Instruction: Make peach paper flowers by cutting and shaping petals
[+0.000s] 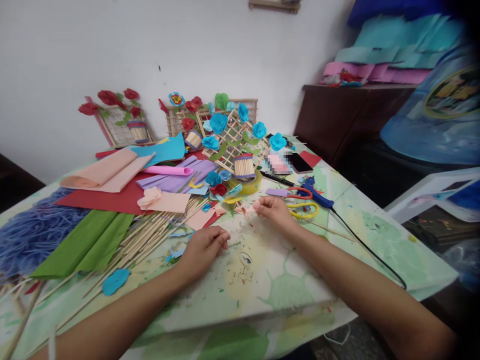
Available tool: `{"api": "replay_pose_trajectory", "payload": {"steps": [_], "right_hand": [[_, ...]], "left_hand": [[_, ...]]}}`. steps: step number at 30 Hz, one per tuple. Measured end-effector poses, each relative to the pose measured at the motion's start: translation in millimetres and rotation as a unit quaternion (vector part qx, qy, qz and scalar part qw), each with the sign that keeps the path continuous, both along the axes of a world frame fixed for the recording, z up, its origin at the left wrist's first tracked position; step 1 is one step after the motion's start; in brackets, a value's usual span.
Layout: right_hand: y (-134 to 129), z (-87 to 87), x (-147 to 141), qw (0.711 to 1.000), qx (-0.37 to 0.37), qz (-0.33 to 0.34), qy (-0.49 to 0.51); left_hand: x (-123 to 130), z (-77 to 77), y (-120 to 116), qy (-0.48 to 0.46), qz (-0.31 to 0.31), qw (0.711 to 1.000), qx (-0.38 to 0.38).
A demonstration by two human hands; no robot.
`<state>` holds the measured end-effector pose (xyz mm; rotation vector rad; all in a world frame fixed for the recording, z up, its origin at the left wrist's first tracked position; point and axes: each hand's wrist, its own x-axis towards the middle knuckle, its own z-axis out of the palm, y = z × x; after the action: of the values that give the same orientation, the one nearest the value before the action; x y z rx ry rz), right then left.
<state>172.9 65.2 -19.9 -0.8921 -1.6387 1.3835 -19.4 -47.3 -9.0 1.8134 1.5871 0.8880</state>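
Note:
My right hand (276, 211) is closed in a pinch, with a small pale pink paper piece (248, 210) at its fingertips. My left hand (205, 251) rests over the table with its fingers curled together; whatever they may hold is hidden. Beside my right hand lie scissors (304, 210) with red and yellow handles. A blue glue gun (318, 194) sits just beyond them. Past the hands are a roll of yellowish tape (245, 186), a dark red paper flower (218, 189) and a blue paper flower (213, 178). Paper scraps are scattered between the hands.
Bamboo sticks (152, 235), green paper (84, 245) and blue yarn (35, 232) cover the left side. A stick lattice (234, 135) with blue flowers stands behind. The glue gun's black cord (363, 245) crosses the right side. A phone (300, 163) lies at the back right.

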Motion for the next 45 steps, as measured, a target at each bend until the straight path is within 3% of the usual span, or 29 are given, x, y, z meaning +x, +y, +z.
{"api": "replay_pose_trajectory", "payload": {"steps": [4, 9, 14, 17, 19, 21, 23, 25, 27, 30, 37, 42, 45], "right_hand": [[0, 1.1, 3, 0.999, -0.004, 0.035, -0.008], [-22, -4.3, -14, 0.992, -0.019, 0.121, -0.035], [-34, -6.2, -22, 0.988, -0.009, 0.142, -0.064], [-26, -0.1, -17, 0.986, 0.047, 0.126, -0.094], [-12, 7.8, -4, 0.974, 0.15, 0.062, -0.16], [7, 16.7, 15, 0.915, 0.266, -0.046, -0.3], [26, 24.0, 36, 0.819, 0.309, -0.15, -0.461], [40, 28.4, 54, 0.751, 0.272, -0.186, -0.572], [46, 30.4, 65, 0.731, 0.22, -0.173, -0.622], [45, 32.1, 69, 0.731, 0.196, -0.135, -0.639], [45, 34.4, 70, 0.734, 0.257, -0.069, -0.624], [45, 37.0, 71, 0.734, 0.306, -0.134, -0.591], [42, 40.3, 66, 0.763, 0.294, -0.193, -0.543]], "left_hand": [[-4, -3.1, 3, -0.064, 0.041, 0.997, 0.004], [3, -6.8, 6, -0.143, 0.004, 0.99, -0.018], [9, -9.0, 5, -0.123, -0.012, 0.992, -0.027], [8, -10.7, 7, -0.176, 0.009, 0.982, -0.068], [5, -10.9, 9, -0.267, 0.042, 0.958, -0.095], [3, -9.7, 13, -0.369, 0.072, 0.921, -0.105], [0, -7.0, 16, -0.451, 0.084, 0.882, -0.109], [-2, -3.9, 18, -0.511, 0.084, 0.848, -0.112], [-4, -1.6, 19, -0.553, 0.081, 0.822, -0.111], [-7, -0.5, 21, -0.594, 0.082, 0.793, -0.108], [-10, -0.5, 23, -0.628, 0.085, 0.764, -0.123], [-12, -0.7, 24, -0.637, 0.076, 0.758, -0.12], [-12, -2.6, 24, -0.637, 0.075, 0.758, -0.118]]}}
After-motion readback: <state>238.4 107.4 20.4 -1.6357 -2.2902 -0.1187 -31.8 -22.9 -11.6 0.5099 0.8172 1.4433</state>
